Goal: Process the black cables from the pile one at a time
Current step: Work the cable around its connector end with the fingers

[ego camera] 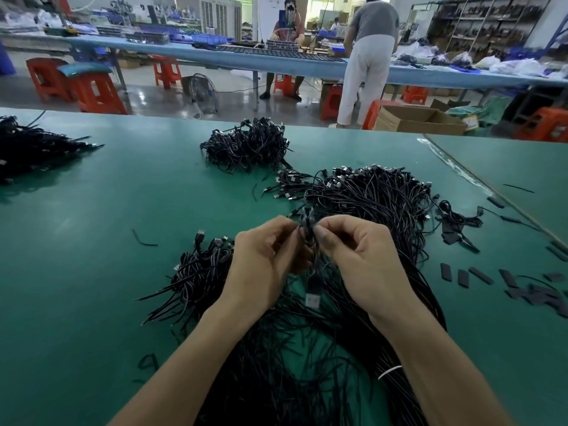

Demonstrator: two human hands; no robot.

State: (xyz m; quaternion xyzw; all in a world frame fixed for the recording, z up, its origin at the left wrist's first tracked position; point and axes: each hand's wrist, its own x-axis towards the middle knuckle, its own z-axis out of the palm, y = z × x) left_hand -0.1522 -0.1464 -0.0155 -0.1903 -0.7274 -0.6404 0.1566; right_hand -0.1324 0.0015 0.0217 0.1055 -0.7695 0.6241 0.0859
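Though pinched in plain view, hard to resolve: black cable (307,232) smeared by motion blur between the fingertips. Gripped by left hand (264,256) and right hand (359,256) together, thumbs and forefingers curled onto it, held above green table (92,241). Below the hands, plug (313,298) dangling, pale face too blurred to read. Lower run of same cable lost against loose strands (292,364) beneath the wrists.

Just beyond right hand, main pile (368,198), near edge covered by the knuckles. Under right forearm, long bundle (427,290) bound by white tie (389,372), cut off at bottom edge. Beside left hand, smaller bunch (196,272), right side hidden behind the wrist. Farther back, centre heap (246,146); at left, another heap (30,149) cropped by the frame. At right, flat black pieces (479,275) scattered, kind unclear, some cropped.

Beyond, seated person (287,35) and standing person (368,56) at far bench (184,53); background too soft for any print to be read.
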